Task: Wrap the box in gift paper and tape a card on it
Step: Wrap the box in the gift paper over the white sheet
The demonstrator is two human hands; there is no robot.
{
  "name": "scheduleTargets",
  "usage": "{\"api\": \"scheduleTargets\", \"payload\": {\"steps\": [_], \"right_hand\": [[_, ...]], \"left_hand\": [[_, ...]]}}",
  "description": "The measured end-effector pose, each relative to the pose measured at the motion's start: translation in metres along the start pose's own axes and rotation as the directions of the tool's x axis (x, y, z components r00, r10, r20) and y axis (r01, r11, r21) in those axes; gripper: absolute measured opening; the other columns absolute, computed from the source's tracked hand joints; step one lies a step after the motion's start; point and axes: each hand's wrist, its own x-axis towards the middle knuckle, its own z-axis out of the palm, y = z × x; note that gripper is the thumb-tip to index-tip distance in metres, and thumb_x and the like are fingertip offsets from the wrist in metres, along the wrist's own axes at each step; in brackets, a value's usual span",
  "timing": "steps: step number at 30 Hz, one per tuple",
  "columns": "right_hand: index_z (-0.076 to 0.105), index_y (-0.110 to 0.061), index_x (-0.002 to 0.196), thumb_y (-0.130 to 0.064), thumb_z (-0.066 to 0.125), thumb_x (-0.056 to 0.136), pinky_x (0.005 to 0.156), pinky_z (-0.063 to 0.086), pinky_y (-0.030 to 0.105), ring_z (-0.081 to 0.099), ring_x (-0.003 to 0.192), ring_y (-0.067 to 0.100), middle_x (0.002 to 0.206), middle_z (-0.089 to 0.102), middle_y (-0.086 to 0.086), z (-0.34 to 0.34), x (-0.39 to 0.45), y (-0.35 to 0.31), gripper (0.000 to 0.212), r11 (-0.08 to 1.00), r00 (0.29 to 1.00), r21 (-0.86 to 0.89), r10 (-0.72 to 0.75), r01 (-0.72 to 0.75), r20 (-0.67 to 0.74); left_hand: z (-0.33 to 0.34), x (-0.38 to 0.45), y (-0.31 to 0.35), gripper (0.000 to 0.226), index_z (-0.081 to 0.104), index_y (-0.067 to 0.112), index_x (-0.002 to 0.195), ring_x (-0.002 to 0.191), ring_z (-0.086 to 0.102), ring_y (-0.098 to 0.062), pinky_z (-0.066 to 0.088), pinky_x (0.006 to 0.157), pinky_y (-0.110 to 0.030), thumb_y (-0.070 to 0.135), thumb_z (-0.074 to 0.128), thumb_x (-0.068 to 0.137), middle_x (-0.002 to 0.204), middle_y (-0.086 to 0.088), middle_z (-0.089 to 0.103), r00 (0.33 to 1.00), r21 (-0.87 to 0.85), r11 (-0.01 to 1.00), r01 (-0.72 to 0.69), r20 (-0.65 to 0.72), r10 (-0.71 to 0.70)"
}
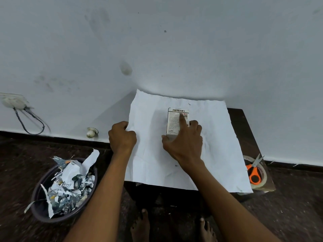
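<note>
Paper, white and creased, is bunched in my left hand (122, 137): the fingers are curled tight around the sheet's left edge, ready to lift it. My right hand (181, 142) holds the box (176, 122), with the thumb against its near left corner, the forefinger laid straight along its printed top and the other fingers curled at its right side. So both hands are closed on something, one on the sheet (218, 145) and one on the box.

The box lies flat on the sheet, a little beyond its middle and toward the wall, with far more paper spread to the right and toward me than behind it. The sheet covers most of a small dark table (239, 119) and hangs over its near edge.

As I judge it, the step is the first fold, bringing the left flap up and over the box. To do that well I should keep the right hand pressing so the box cannot slide, pull the flap taut against the box's left side, and crease it sharp along the top edge before letting go.

Orange-handled scissors (254, 170) rest on a roll of tape (263, 179) at the table's right corner, within reach for fixing the flap. I see no card. A bowl (45, 217) of torn scraps sits on the floor to my left.
</note>
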Motion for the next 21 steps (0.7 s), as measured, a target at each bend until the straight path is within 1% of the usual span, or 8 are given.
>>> {"api": "scheduleTargets", "payload": {"steps": [2, 3, 5, 7, 11, 14, 17, 21], "right_hand": [[0.030, -0.023, 0.155, -0.054, 0.069, 0.077, 0.084, 0.043, 0.040, 0.038, 0.119, 0.029, 0.125, 0.040, 0.008, 0.000, -0.001, 0.000, 0.093, 1.000, 1.000, -0.013, -0.004, 0.004, -0.005], [0.029, -0.023, 0.156, -0.055, 0.069, 0.077, 0.083, 0.043, 0.039, 0.038, 0.119, 0.029, 0.126, 0.040, 0.008, 0.000, -0.001, 0.001, 0.094, 1.000, 1.000, -0.022, -0.005, 0.005, -0.001], [0.027, -0.024, 0.157, -0.056, 0.069, 0.078, 0.082, 0.042, 0.038, 0.037, 0.120, 0.029, 0.126, 0.039, 0.008, 0.000, 0.000, 0.002, 0.095, 0.999, 1.000, -0.034, -0.004, 0.005, 0.013], [0.025, -0.025, 0.158, -0.057, 0.069, 0.078, 0.082, 0.043, 0.038, 0.037, 0.120, 0.029, 0.127, 0.038, 0.008, 0.000, -0.001, 0.002, 0.097, 1.000, 1.000, -0.024, -0.002, 0.002, 0.023], [0.020, -0.026, 0.160, -0.058, 0.069, 0.079, 0.081, 0.043, 0.038, 0.036, 0.122, 0.028, 0.130, 0.037, 0.008, 0.000, -0.003, 0.003, 0.100, 1.000, 0.999, -0.024, -0.005, 0.006, 0.050], [0.019, -0.026, 0.160, -0.056, 0.071, 0.079, 0.084, 0.044, 0.039, 0.036, 0.123, 0.028, 0.130, 0.038, 0.008, -0.002, -0.003, 0.006, 0.101, 1.000, 0.998, -0.005, -0.008, 0.008, 0.068], [0.022, -0.024, 0.159, -0.052, 0.071, 0.078, 0.085, 0.045, 0.038, 0.038, 0.121, 0.028, 0.128, 0.041, 0.008, -0.004, -0.003, 0.007, 0.098, 0.999, 0.999, 0.040, 0.003, -0.005, 0.040], [0.027, -0.021, 0.157, -0.045, 0.068, 0.080, 0.091, 0.045, 0.040, 0.041, 0.120, 0.028, 0.128, 0.044, 0.008, -0.008, -0.003, 0.007, 0.091, 0.998, 1.000, 0.067, 0.007, -0.008, 0.007]], "left_hand": [[-0.001, -0.001, 0.001, 0.004, 0.050, -0.002, 0.067, 0.064, 0.028, -0.018, 0.027, 0.056, -0.033, -0.004, 0.050, 0.064, 0.063, -0.004, 0.037, 1.000, 0.002, 1.000, -0.001, 0.000, 0.001], [-0.001, -0.003, 0.003, 0.004, 0.048, -0.001, 0.066, 0.064, 0.027, -0.018, 0.026, 0.056, -0.033, -0.004, 0.050, 0.064, 0.062, -0.004, 0.035, 1.000, -0.003, 1.000, 0.001, 0.005, -0.001], [-0.003, -0.005, 0.008, 0.018, 0.038, 0.007, 0.061, 0.065, 0.023, -0.019, 0.024, 0.056, -0.033, -0.005, 0.050, 0.066, 0.062, -0.003, 0.029, 1.000, -0.013, 1.000, 0.008, 0.000, -0.008], [-0.005, -0.004, 0.010, 0.024, 0.036, 0.013, 0.060, 0.065, 0.023, -0.020, 0.023, 0.056, -0.034, -0.004, 0.053, 0.066, 0.064, -0.004, 0.028, 1.000, -0.004, 1.000, 0.009, -0.010, -0.009], [-0.004, 0.000, 0.009, 0.012, 0.050, -0.003, 0.065, 0.060, 0.033, -0.020, 0.031, 0.054, -0.033, 0.002, 0.060, 0.068, 0.061, -0.004, 0.041, 0.999, 0.008, 0.999, 0.035, -0.021, -0.035], [-0.004, -0.002, 0.011, 0.012, 0.056, -0.005, 0.072, 0.059, 0.040, -0.022, 0.037, 0.054, -0.033, 0.004, 0.062, 0.068, 0.063, -0.007, 0.050, 0.998, 0.009, 0.998, 0.066, -0.010, -0.066], [-0.004, 0.000, 0.008, 0.013, 0.060, -0.005, 0.077, 0.061, 0.046, -0.023, 0.041, 0.056, -0.032, 0.002, 0.066, 0.067, 0.067, -0.013, 0.059, 0.995, 0.019, 0.995, 0.097, 0.022, -0.097], [-0.006, 0.003, 0.006, 0.011, 0.051, -0.006, 0.069, 0.062, 0.037, -0.020, 0.032, 0.056, -0.033, -0.005, 0.063, 0.068, 0.063, -0.005, 0.044, 0.998, 0.023, 0.999, 0.049, 0.024, -0.049]]}}
